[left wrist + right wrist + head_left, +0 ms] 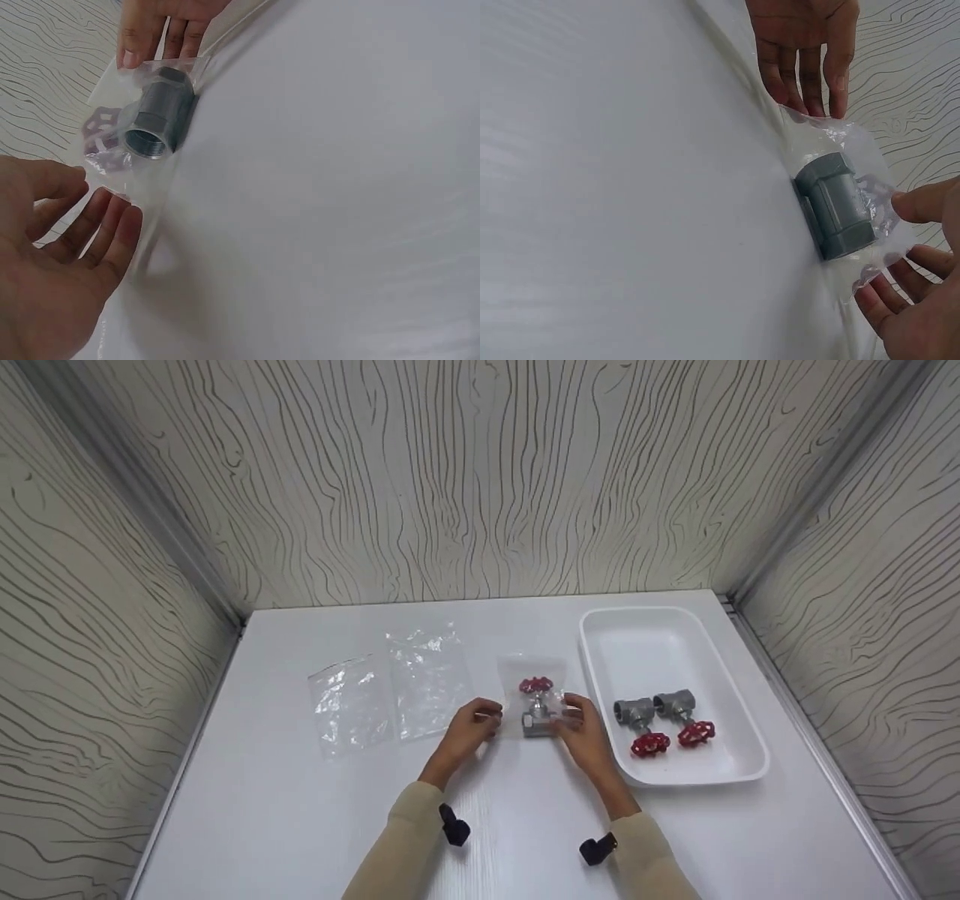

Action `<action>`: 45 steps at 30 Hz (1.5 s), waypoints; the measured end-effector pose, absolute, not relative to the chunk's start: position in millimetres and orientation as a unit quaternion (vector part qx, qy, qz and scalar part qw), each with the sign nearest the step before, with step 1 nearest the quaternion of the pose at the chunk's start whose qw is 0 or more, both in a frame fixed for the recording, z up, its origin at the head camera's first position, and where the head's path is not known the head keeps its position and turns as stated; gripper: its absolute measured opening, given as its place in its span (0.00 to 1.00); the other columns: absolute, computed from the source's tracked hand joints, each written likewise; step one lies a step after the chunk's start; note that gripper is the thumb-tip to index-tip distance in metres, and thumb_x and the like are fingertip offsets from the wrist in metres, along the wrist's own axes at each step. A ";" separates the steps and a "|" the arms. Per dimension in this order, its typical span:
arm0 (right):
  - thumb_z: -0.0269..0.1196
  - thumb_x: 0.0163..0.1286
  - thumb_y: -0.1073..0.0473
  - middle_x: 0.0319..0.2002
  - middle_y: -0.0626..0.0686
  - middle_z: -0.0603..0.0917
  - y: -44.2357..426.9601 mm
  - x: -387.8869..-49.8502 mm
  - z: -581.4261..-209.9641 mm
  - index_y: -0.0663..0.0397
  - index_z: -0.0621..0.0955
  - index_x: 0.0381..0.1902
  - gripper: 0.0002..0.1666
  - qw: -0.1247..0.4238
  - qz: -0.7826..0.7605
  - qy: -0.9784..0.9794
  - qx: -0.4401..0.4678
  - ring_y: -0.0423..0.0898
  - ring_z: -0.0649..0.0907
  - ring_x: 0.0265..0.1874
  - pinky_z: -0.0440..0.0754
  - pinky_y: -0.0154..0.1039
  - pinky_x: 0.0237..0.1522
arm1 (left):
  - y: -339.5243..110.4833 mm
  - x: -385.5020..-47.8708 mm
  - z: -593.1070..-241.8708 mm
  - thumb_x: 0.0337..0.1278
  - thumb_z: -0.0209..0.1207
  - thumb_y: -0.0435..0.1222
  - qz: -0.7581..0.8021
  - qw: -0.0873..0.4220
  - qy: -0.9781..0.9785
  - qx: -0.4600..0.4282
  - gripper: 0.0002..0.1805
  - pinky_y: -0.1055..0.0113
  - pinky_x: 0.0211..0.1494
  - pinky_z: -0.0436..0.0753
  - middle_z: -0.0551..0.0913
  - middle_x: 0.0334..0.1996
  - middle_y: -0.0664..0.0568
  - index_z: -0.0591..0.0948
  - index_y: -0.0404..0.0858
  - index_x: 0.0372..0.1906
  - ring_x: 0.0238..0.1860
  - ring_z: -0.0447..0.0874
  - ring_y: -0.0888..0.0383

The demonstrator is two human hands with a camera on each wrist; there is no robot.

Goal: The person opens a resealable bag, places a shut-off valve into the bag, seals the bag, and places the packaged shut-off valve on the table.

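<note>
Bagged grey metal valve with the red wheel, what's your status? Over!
Left hand and right hand holding clear plastic bag. Red-wheeled grey metal valve inside. Nothing visibly in the way.

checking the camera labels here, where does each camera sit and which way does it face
Head: worn on the head, looking forward and down at the table, the valve in its clear bag and the tray; left hand, right hand and both sleeves show.
Left wrist: on that wrist, facing the bagged valve; left hand at lower left, right hand at top.
Right wrist: on that wrist, facing the same valve; right hand at lower right, left hand at top.
Shared: both wrist views show both hands and the bagged valve.
</note>
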State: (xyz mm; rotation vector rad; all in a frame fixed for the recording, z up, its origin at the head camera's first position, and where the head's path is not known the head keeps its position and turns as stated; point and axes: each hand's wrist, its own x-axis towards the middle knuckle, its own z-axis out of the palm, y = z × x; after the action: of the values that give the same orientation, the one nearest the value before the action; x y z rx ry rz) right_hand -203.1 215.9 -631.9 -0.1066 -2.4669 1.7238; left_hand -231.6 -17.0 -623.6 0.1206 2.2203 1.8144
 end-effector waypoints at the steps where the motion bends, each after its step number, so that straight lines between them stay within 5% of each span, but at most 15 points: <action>1: 0.67 0.73 0.68 0.67 0.70 0.77 215.7 -202.9 -631.5 0.70 0.71 0.70 0.31 0.069 0.569 -0.819 -0.033 0.66 0.81 0.64 0.80 0.59 0.68 | -18.9 -231.1 -622.7 0.72 0.59 0.30 0.628 0.135 0.765 0.041 0.15 0.57 0.55 0.89 0.85 0.55 0.39 0.82 0.30 0.59 0.50 0.87 0.52; 15: 0.65 0.72 0.72 0.61 0.65 0.81 204.0 -200.4 -608.7 0.66 0.78 0.65 0.24 0.143 0.543 -0.827 -0.015 0.62 0.82 0.59 0.84 0.55 0.60 | -43.9 -226.9 -606.0 0.75 0.56 0.28 0.644 0.089 0.757 0.064 0.13 0.43 0.57 0.89 0.85 0.52 0.33 0.81 0.26 0.57 0.53 0.88 0.37; 22: 0.65 0.70 0.75 0.58 0.64 0.84 192.2 -199.4 -599.4 0.65 0.80 0.62 0.23 0.160 0.555 -0.816 0.016 0.60 0.85 0.56 0.85 0.32 0.50 | -62.1 -227.1 -601.1 0.74 0.59 0.29 0.611 0.042 0.786 0.085 0.11 0.63 0.49 0.88 0.88 0.48 0.38 0.84 0.30 0.53 0.49 0.88 0.47; 25: 0.65 0.71 0.75 0.59 0.66 0.84 187.1 -198.9 -596.3 0.66 0.79 0.63 0.24 0.150 0.570 -0.808 0.029 0.61 0.85 0.56 0.84 0.30 0.50 | -71.6 -225.2 -597.7 0.74 0.59 0.29 0.593 0.019 0.800 0.090 0.10 0.68 0.48 0.85 0.89 0.47 0.40 0.84 0.30 0.53 0.49 0.88 0.50; 34: 0.64 0.72 0.74 0.62 0.64 0.83 168.7 -205.6 -594.4 0.64 0.78 0.65 0.25 0.096 0.607 -0.784 0.082 0.64 0.84 0.59 0.85 0.38 0.60 | -99.1 -223.2 -590.2 0.76 0.58 0.31 0.555 -0.009 0.830 0.053 0.10 0.56 0.57 0.85 0.89 0.49 0.45 0.83 0.35 0.55 0.54 0.87 0.47; 45: 0.64 0.74 0.73 0.62 0.68 0.82 147.7 -218.8 -601.6 0.68 0.76 0.65 0.23 0.046 0.606 -0.788 0.101 0.64 0.84 0.62 0.84 0.49 0.67 | -120.7 -229.4 -602.6 0.73 0.59 0.28 0.553 -0.065 0.831 0.004 0.10 0.54 0.56 0.84 0.88 0.48 0.39 0.83 0.32 0.54 0.52 0.87 0.43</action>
State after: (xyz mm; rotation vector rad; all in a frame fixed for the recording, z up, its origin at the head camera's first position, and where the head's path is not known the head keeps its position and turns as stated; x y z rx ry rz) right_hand -218.8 147.7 -601.6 0.3085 -2.4064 1.8489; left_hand -229.4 -120.7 -602.6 0.0141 2.7237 1.8110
